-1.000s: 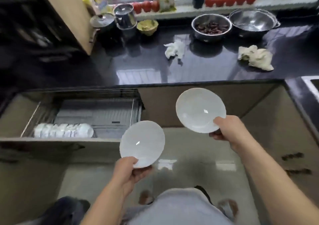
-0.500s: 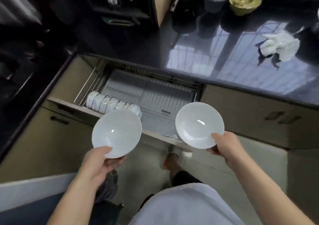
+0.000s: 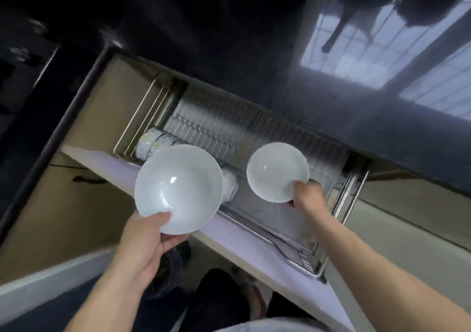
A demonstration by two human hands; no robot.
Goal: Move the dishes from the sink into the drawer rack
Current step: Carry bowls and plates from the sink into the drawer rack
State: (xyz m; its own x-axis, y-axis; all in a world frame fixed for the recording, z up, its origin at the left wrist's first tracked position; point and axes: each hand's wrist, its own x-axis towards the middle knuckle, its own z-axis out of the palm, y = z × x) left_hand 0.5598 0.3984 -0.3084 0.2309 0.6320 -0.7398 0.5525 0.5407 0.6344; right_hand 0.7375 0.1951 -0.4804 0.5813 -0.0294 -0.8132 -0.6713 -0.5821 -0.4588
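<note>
the left bowl was tipped so its hollow faced up toward the camera, with its rim nearest the person at the bottom. the right bowl was tipped the same way, its opening facing the camera and its lower rim toward the person. both bowls were round, so no long axis could be told. the left bowl hung over the front edge of the open drawer, and the right bowl hung over the wire rack inside it, farther back.

the drawer stood pulled out under the dark counter. its rack ran lengthwise along the drawer, with rows of thin upright wires. a row of white dishes stood on edge at the left end of the rack, partly hidden behind the left bowl; how many there were could not be told. the right part of the rack showed bare wires and a metal tray beneath them.

the left hand held the left bowl by its near rim, thumb lying on the inside and fingers curled beneath, so its grip was closed on the rim. the right hand pinched the right bowl at its lower right rim, thumb on the inner side and fingers behind; the picture was blurred there, so the finger placement was unclear. the two bowls were apart and not touching.
</note>
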